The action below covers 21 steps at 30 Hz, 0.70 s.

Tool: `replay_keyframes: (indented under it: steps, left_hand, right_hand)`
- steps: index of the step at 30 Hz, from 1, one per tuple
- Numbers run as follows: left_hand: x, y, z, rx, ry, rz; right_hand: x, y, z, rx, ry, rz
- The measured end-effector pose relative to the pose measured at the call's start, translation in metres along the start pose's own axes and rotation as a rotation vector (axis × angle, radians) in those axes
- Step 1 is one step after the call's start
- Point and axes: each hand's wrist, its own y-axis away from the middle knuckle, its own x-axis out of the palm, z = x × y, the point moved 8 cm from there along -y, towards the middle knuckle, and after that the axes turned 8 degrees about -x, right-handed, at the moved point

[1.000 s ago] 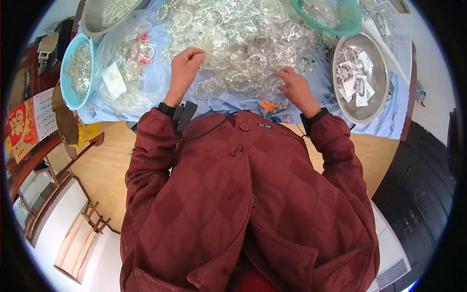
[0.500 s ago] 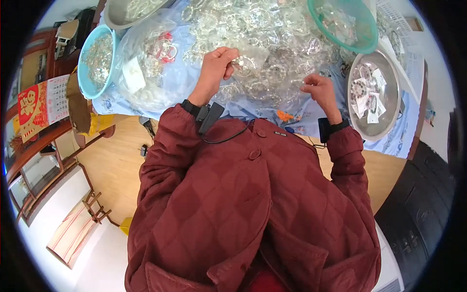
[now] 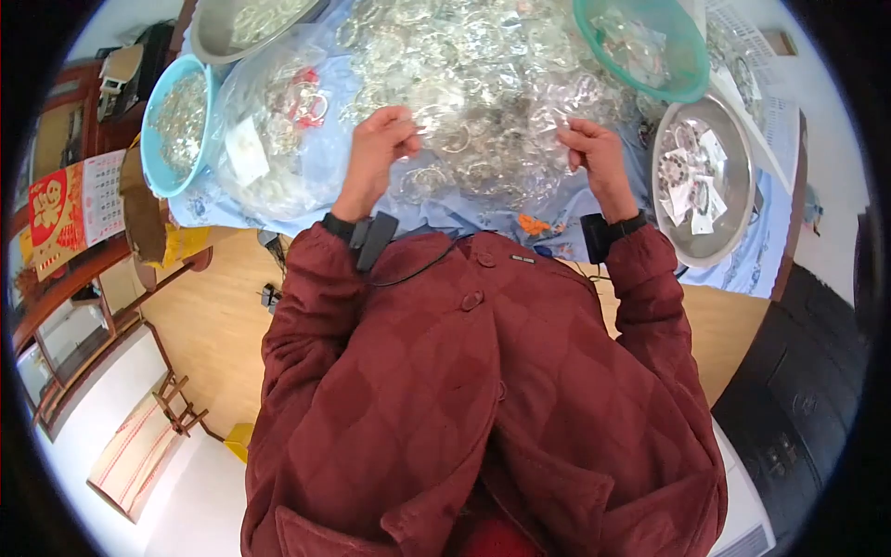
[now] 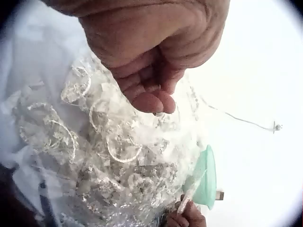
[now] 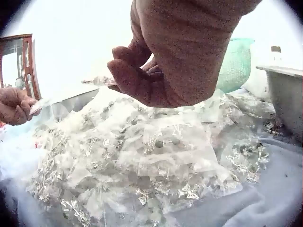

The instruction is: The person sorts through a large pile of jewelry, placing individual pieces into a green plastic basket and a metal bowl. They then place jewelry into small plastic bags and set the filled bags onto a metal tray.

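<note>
Over a heap of bracelets in clear plastic bags point(image 3: 483, 158), both hands are raised apart from each other. My left hand point(image 3: 379, 153) pinches the edge of a small clear plastic bag point(image 5: 41, 105) between thumb and fingers, left of the heap's middle. On the right, my right hand point(image 3: 599, 158) pinches another clear bag point(image 4: 193, 189), its thumb and index finger meeting at the edge. What that bag contains is hard to make out against the heap. White ring-shaped bracelets point(image 4: 124, 150) show through the packaging below the left hand.
A blue basin point(image 3: 153, 172) and a large plastic bag point(image 3: 278, 190) stand left. At right are a green basket point(image 3: 691, 70) and a steel bowl point(image 3: 719, 243) with tagged bracelets. Another metal basin point(image 3: 200, 42) is at back left. An orange scrap point(image 3: 533, 225) lies near the table's front edge.
The left hand went in over the heap, then drew back left. The right hand has risen from the heap's front right edge and now holds a clear bag. The head view shifted slightly.
</note>
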Motion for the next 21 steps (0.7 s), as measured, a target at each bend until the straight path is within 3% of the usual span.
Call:
replay_keyframes:
  steps: [2, 5, 7, 8, 12, 14, 18, 21]
  left_hand:
    - [-0.017, 0.002, 0.001, -0.008, 0.01, -0.029]
    - [-0.07, -0.003, 0.001, 0.15, 0.153, -0.098]
    - [-0.109, -0.011, 0.009, 0.154, 0.795, -0.102]
    - [-0.109, -0.013, 0.014, 0.153, 0.794, -0.102]
    - [-0.09, -0.02, 0.031, 0.044, 0.671, -0.14]
    - [-0.022, -0.016, 0.019, -0.001, 0.261, 0.109]
    - [0.077, 0.009, 0.006, -0.157, 0.038, 0.248]
    - [0.094, 0.003, 0.011, -0.166, -0.065, 0.298]
  right_hand:
    - [0.002, -0.001, 0.002, 0.007, -0.034, -0.002]
    - [0.006, -0.002, 0.006, 0.013, -0.08, 0.023]
    - [0.006, -0.003, 0.007, 0.016, -0.081, 0.032]
    - [0.008, -0.003, 0.006, 0.022, -0.082, 0.051]
    - [0.02, -0.008, 0.005, 0.017, -0.067, 0.082]
    - [0.026, -0.008, 0.004, 0.017, -0.056, 0.085]
    - [0.046, -0.006, 0.007, 0.044, -0.097, 0.146]
    - [0.059, -0.005, 0.011, 0.018, -0.109, 0.211]
